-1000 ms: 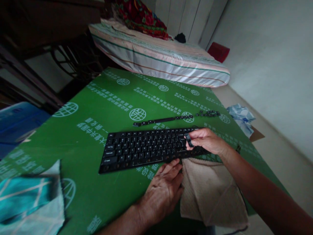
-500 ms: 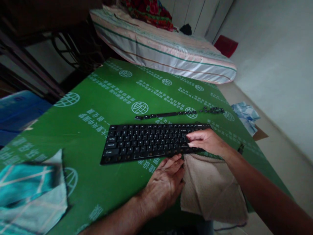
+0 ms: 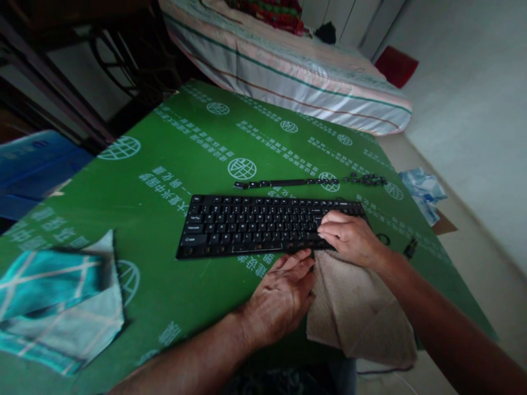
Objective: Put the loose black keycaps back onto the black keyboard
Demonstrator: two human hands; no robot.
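A black keyboard lies on the green table, with bare spots along its front row where keycaps are off. My left hand rests palm down by the keyboard's front edge, fingers stretched out and their tips at that edge. Over the keyboard's right part, my right hand has thumb and fingers pinched together at the keys; whatever is between the fingertips is hidden. Behind the keyboard, loose keycaps and a long space bar form a row, ending near a pile of small keycaps.
A brown cloth hangs over the table's near edge below my right hand. A teal checked cloth lies at the left. The keyboard's cable plug is at the right. Beyond the green table stands a bed.
My right hand's fingers have drawn closer together at the keyboard's right part. My left hand stays at the front edge. The whole view has shifted slightly.
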